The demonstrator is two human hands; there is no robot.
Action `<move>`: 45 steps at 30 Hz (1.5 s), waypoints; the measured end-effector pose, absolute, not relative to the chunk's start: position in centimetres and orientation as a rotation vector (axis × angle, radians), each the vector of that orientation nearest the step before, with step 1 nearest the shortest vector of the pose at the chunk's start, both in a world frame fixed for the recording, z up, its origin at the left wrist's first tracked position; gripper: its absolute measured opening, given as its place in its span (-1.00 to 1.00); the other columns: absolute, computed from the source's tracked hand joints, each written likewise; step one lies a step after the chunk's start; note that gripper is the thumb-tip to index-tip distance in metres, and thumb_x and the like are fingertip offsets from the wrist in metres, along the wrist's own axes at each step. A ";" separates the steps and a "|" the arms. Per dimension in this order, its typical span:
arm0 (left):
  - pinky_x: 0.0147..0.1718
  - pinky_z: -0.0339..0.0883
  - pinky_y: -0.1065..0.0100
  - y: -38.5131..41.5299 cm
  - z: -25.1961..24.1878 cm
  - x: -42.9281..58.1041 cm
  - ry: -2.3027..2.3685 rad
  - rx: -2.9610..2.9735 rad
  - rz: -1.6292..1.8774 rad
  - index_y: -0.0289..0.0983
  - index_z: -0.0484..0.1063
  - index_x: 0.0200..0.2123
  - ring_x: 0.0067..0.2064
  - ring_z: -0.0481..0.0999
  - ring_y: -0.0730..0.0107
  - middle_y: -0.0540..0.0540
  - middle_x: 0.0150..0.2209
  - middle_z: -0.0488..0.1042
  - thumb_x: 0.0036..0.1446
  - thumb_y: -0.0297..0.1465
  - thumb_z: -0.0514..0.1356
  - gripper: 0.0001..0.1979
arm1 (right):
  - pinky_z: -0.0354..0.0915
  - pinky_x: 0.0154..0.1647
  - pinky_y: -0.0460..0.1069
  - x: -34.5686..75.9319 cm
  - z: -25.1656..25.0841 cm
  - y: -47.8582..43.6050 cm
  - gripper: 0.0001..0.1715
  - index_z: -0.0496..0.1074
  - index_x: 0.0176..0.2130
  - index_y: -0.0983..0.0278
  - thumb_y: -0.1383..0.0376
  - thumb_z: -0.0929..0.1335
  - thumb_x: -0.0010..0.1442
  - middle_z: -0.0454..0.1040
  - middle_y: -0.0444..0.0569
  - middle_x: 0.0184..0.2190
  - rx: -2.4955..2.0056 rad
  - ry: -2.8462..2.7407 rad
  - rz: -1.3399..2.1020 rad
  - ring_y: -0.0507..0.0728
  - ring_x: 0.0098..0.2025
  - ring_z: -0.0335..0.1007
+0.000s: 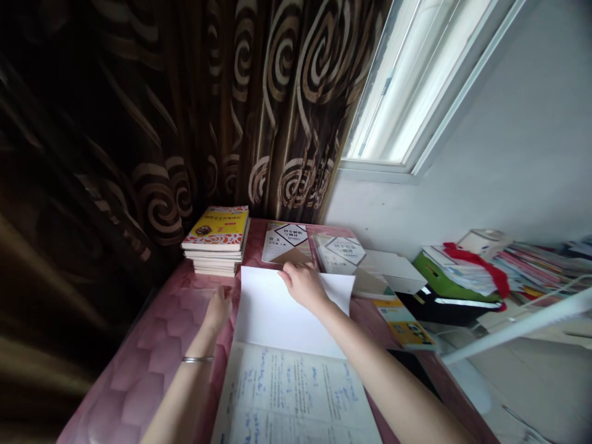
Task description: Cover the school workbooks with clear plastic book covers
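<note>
An open workbook (pixel 287 370) lies on the pink table (pixel 152 351), its near page covered in blue handwriting and its far leaf blank white. My right hand (pixel 303 285) rests at the top edge of the white leaf, fingers curled over that edge. My left hand (pixel 218 308) lies on the table at the book's left edge, fingers bent and touching the paper. A thin bracelet (pixel 198 359) circles the left wrist.
A stack of books with a yellow cover (pixel 217 237) stands at the far left. Two booklets (pixel 287 242) (pixel 340 253) lie behind the workbook. Right of it are a yellow-green booklet (pixel 407 327), a white box (pixel 393 271) and cluttered papers with a red ribbon (pixel 481 265). A dark patterned curtain (pixel 185 111) hangs behind.
</note>
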State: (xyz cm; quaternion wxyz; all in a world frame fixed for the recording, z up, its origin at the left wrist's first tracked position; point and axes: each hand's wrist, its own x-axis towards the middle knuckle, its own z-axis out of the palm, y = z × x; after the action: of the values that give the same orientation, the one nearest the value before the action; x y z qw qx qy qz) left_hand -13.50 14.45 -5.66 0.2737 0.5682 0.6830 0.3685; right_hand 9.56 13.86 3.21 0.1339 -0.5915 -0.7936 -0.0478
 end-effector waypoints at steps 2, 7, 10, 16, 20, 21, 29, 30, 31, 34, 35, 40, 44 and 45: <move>-0.21 0.37 0.36 14.6 -5.5 -14.2 1.713 1.475 1.049 -0.38 0.39 -0.16 -0.19 0.54 0.31 -0.23 -0.21 0.55 0.22 -0.42 -0.03 -0.75 | 0.05 -0.11 0.03 9.6 4.0 10.5 -0.62 0.40 -0.30 0.27 0.21 0.13 0.38 0.51 0.03 -0.34 -1.531 -2.268 -0.313 0.15 -0.22 0.38; -0.22 0.38 0.30 12.1 -4.5 -14.5 1.155 1.264 1.053 -0.41 0.44 -0.16 -0.26 0.56 0.23 -0.25 -0.30 0.58 0.14 0.04 0.03 -0.41 | 0.07 -0.27 0.04 9.5 4.9 1.8 -0.74 0.38 -0.36 0.23 0.32 0.20 0.34 0.43 -0.08 -0.52 -1.167 -2.197 -0.541 0.10 -0.43 0.29; -0.14 0.35 0.26 10.6 -3.5 -14.8 0.994 1.332 0.823 -0.40 0.49 -0.21 -0.28 0.57 0.25 -0.22 -0.35 0.60 0.13 0.11 0.00 -0.34 | 0.07 -0.30 0.04 9.2 5.0 -1.7 -0.82 0.39 -0.29 0.25 0.37 0.23 0.31 0.40 -0.10 -0.54 -1.052 -2.197 -0.541 0.09 -0.47 0.26; -0.01 0.27 0.30 8.8 -1.7 -15.6 0.773 1.683 0.361 -0.27 0.58 -0.20 -0.13 0.54 0.26 -0.12 -0.21 0.61 0.18 0.05 0.00 -0.44 | 0.05 -0.30 0.05 8.7 4.6 -3.4 -0.71 0.42 -0.29 0.28 0.31 0.17 0.35 0.37 -0.11 -0.54 -1.142 -2.207 -0.569 0.09 -0.47 0.25; 0.14 0.14 0.16 7.4 -1.0 -17.0 0.487 1.582 0.492 -0.24 0.42 0.10 0.13 0.38 0.08 -0.22 0.12 0.41 0.05 0.20 -0.03 -0.22 | 0.09 -0.17 0.08 8.9 5.0 -3.3 -0.66 0.46 -0.22 0.30 0.22 0.17 0.36 0.44 -0.05 -0.47 -1.269 -2.150 -0.662 0.13 -0.37 0.33; 0.17 0.10 0.11 7.0 -0.9 -17.3 0.412 1.565 0.512 -0.22 0.33 0.18 0.18 0.31 0.01 -0.23 0.19 0.34 -0.07 0.23 0.09 -0.13 | 0.10 -0.14 0.08 9.2 5.3 -3.4 -0.65 0.46 -0.20 0.30 0.20 0.17 0.36 0.46 -0.04 -0.45 -1.292 -2.140 -0.662 0.13 -0.35 0.34; -0.02 0.30 0.19 5.0 -1.2 -16.0 0.739 1.566 0.554 -0.32 0.54 -0.10 -0.08 0.48 0.11 -0.23 -0.09 0.54 0.14 -0.05 0.13 -0.51 | 0.19 -0.15 0.08 16.2 6.1 -5.3 -0.65 0.46 -0.14 0.21 0.04 0.28 0.25 0.54 0.03 -0.29 -1.484 -1.937 -0.690 0.18 -0.24 0.42; -0.08 0.32 0.22 5.0 -1.5 -15.8 0.778 1.531 0.566 -0.33 0.55 -0.14 -0.16 0.49 0.15 -0.20 -0.19 0.56 0.15 -0.06 0.12 -0.52 | 0.23 -0.18 0.07 17.2 5.3 -5.4 -0.62 0.44 -0.12 0.21 0.02 0.29 0.23 0.55 0.04 -0.26 -1.519 -1.848 -0.650 0.19 -0.23 0.44; -0.15 0.34 0.26 5.0 -1.8 -15.8 0.827 1.507 0.564 -0.34 0.56 -0.20 -0.23 0.49 0.18 -0.17 -0.29 0.56 0.13 -0.06 0.14 -0.54 | 0.28 -0.22 0.05 18.1 4.2 -5.4 -0.58 0.42 -0.09 0.21 -0.01 0.28 0.23 0.55 0.05 -0.26 -1.559 -1.749 -0.571 0.19 -0.23 0.45; -0.47 0.23 0.41 5.1 -3.0 -15.6 1.083 1.481 0.509 -0.35 0.50 -0.47 -0.46 0.37 0.35 -0.03 -0.57 0.41 0.02 -0.03 0.22 -0.56 | 0.35 -0.40 -0.03 19.9 -0.4 -4.8 -0.49 0.36 -0.05 0.23 -0.06 0.21 0.24 0.56 0.04 -0.30 -1.763 -1.489 -0.167 0.16 -0.31 0.50; -0.55 0.13 0.44 5.2 -3.5 -15.5 1.170 1.484 0.485 -0.34 0.44 -0.54 -0.52 0.30 0.41 0.01 -0.63 0.33 -0.02 -0.02 0.24 -0.55 | 0.36 -0.43 -0.04 20.3 -2.0 -4.5 -0.47 0.36 -0.04 0.24 -0.08 0.19 0.24 0.56 0.04 -0.31 -1.824 -1.437 -0.054 0.15 -0.34 0.50; -0.57 0.05 0.45 5.7 -5.1 -13.6 1.445 1.560 0.443 -0.32 0.42 -0.53 -0.53 0.31 0.42 0.02 -0.62 0.34 -0.05 -0.14 0.26 -0.67 | 0.39 -0.27 0.10 19.5 -5.7 -2.4 -0.42 0.36 0.02 0.32 -0.02 0.14 0.27 0.52 0.18 -0.18 -2.010 -1.557 -0.095 0.28 -0.18 0.49; -0.37 0.24 0.37 5.8 -4.6 -11.8 1.752 1.722 0.271 -0.34 0.50 -0.33 -0.29 0.52 0.17 -0.19 -0.39 0.53 0.02 -0.29 0.20 -0.77 | 0.28 0.00 0.26 14.5 -3.6 -1.8 -0.56 0.44 0.04 0.21 0.13 0.17 0.30 0.34 0.17 0.14 -1.969 -1.875 -0.241 0.36 0.07 0.33; -0.32 0.27 0.33 5.8 -4.3 -11.4 1.831 1.758 0.187 -0.35 0.50 -0.27 -0.23 0.54 0.11 -0.26 -0.31 0.54 0.04 -0.29 0.19 -0.74 | 0.23 0.08 0.25 12.8 -3.2 -1.8 -0.57 0.41 0.08 0.13 0.14 0.20 0.29 0.28 0.09 0.20 -1.866 -2.007 -0.176 0.34 0.15 0.26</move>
State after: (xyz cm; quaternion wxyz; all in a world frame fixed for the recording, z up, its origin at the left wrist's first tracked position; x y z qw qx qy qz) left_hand -11.42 5.80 -4.31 0.2940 0.6602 0.6876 0.0702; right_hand 12.79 -1.81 -3.23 0.1966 -0.6663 -0.7165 -0.0628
